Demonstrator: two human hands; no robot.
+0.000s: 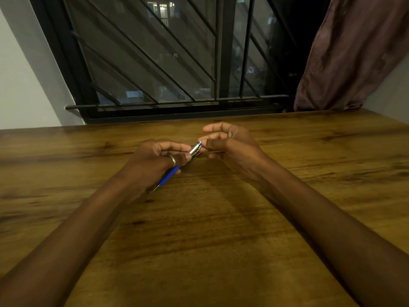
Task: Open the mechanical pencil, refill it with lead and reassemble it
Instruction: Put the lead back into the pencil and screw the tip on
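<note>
A blue mechanical pencil (169,175) with a silver upper part lies slanted in my left hand (158,161), its thin tip pointing down towards me and its silver end pointing up and right. My left hand grips the barrel around its middle; a ring sits on one finger. My right hand (228,141) is just right of the silver end, its fingers curled, with thumb and fingertips at the pencil's top end. Whether they pinch the cap or something small there I cannot tell. No lead or lead case is visible.
Both hands hover over a wooden table (210,229). Behind its far edge is a dark window with a metal grille (155,63). A brown curtain (354,52) hangs at the back right. A white wall (20,85) is at the left.
</note>
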